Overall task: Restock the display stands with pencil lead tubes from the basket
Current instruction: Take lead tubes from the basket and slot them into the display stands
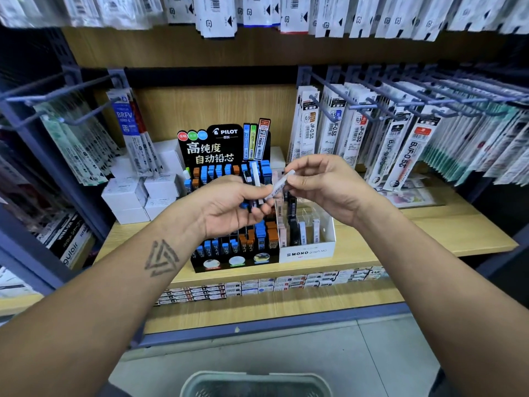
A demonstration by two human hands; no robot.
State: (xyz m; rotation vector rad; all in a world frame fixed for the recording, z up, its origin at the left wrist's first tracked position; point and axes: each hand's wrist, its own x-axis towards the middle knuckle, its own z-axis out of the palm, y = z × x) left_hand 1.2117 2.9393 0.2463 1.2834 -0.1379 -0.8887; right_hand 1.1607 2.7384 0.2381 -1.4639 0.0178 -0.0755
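Your left hand (229,204) clasps spare lead tubes (255,181); your right hand (320,184) pinches one white tube (282,183), probably for the MONO stand (307,252).

**Even shop light, soft edges**

The light is bright and even, coming from above, and colours look clear. Under the upper shelf (257,47) there is a soft shadow. The hanging packets (400,12) at the top are blurred, and the picture bends strongly at the edges. The black display stand (226,144) in the middle is sharp; the basket (254,382) below is out of focus.
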